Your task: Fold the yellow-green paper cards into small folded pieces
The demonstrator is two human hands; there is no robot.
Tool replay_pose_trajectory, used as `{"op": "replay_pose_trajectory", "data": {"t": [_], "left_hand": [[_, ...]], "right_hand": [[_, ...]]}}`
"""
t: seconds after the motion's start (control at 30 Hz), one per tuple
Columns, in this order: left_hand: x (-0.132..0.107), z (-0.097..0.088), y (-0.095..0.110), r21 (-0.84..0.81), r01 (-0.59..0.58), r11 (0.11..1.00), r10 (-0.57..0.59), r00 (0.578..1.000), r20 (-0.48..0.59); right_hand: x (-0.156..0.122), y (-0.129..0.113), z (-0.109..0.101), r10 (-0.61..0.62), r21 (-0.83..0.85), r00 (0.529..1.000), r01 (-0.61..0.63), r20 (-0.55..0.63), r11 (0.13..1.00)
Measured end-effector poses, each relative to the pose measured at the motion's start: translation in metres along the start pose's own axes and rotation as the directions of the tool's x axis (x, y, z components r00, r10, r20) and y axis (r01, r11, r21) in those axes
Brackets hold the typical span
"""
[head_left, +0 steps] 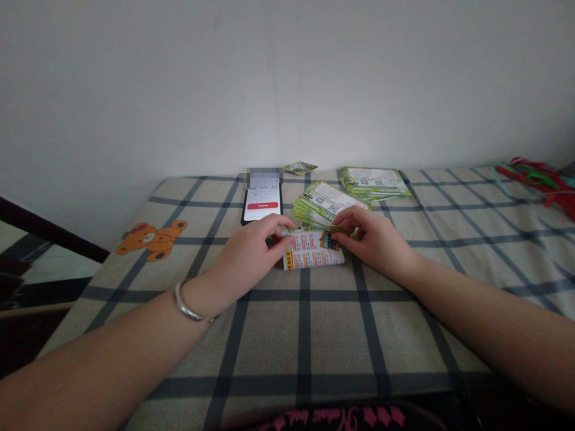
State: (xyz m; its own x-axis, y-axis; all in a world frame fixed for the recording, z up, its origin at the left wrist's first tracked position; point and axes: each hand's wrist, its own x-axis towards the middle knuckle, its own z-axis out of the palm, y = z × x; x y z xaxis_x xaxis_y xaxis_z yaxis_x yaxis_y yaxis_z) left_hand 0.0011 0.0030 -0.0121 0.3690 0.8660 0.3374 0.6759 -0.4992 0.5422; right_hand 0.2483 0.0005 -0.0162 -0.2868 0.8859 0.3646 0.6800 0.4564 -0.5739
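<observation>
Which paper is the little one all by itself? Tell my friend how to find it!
Look at the checked cloth where it meets the white wall. Along that far edge, just past the black phone, lies a small green-and-white card. Unlike the thick stacks to its right, it lies alone.

Plain white wall (287,90) rising behind a bed under a grey-checked cover (269,341), dark wooden rail (45,227) low at left, soft dim light all over
</observation>
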Motion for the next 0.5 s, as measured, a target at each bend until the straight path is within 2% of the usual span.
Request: {"op": "replay_pose_trajectory", "data": {"t": [0.27, 0.5], "left_hand": [[0.0009, 0.0015, -0.0074, 0.041, -0.061, 0.997, 0.063, 0.997, -0.049], [0.0008, 0.0026, -0.0085, -0.003, -0.016, 1.0, 0.016, 0.999, -0.045]], "right_hand": [[0.0006, -0.0012, -0.0008, 0.025, 0.038, 0.999, -0.024, -0.032, 0.999], [0.0006, -0.0012, -0.0008, 0.054, 0.044, 0.998, -0.052, -0.039, 0.998]]}}
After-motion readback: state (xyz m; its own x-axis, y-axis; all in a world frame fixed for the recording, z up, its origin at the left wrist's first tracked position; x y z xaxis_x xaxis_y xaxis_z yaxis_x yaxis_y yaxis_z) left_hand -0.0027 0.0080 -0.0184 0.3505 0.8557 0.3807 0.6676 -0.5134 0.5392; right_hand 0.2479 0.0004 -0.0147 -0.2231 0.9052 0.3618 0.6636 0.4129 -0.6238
